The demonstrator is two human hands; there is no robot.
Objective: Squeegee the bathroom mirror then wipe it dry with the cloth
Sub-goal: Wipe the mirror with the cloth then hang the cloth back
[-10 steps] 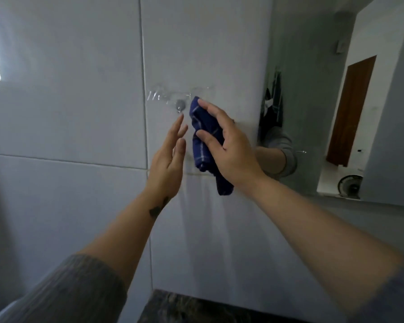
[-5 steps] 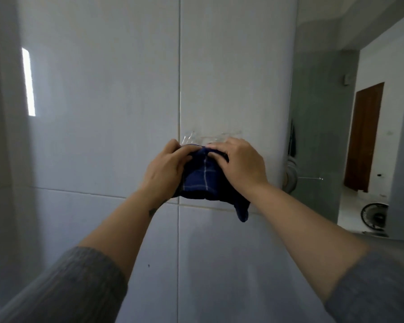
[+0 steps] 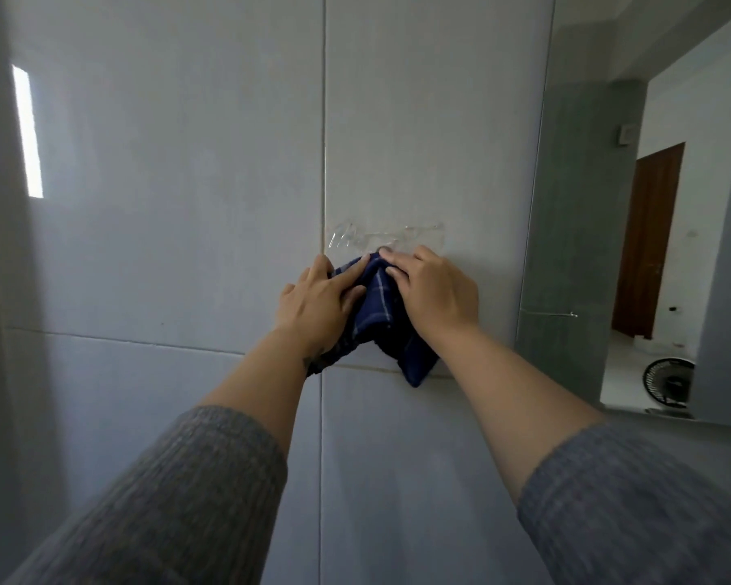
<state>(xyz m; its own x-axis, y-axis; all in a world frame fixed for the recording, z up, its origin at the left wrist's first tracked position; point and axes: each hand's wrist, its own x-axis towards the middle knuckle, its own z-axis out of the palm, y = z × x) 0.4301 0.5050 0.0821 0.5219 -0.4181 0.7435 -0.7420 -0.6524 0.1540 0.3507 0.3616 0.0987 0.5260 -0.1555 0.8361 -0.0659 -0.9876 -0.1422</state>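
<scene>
A dark blue checked cloth (image 3: 376, 306) hangs against the grey tiled wall (image 3: 186, 204), just under a clear stick-on hook plate (image 3: 380, 238). My left hand (image 3: 317, 301) grips the cloth's left side and my right hand (image 3: 435, 289) pinches its top right, right at the hook. The hook itself is hidden behind my fingers and the cloth. The bathroom mirror (image 3: 587, 247) fills the right side and reflects a brown door and a hallway. No squeegee is in view.
A small black fan (image 3: 667, 384) shows in the mirror's reflection at the lower right. A bright narrow window (image 3: 28, 133) sits at the far left of the wall. The mirror's bottom edge (image 3: 672, 420) runs just above my right sleeve.
My left hand, open beside the cloth a second ago, has closed on it. Both hands now hold the cloth at the hook. The view has shifted to face the wall.
</scene>
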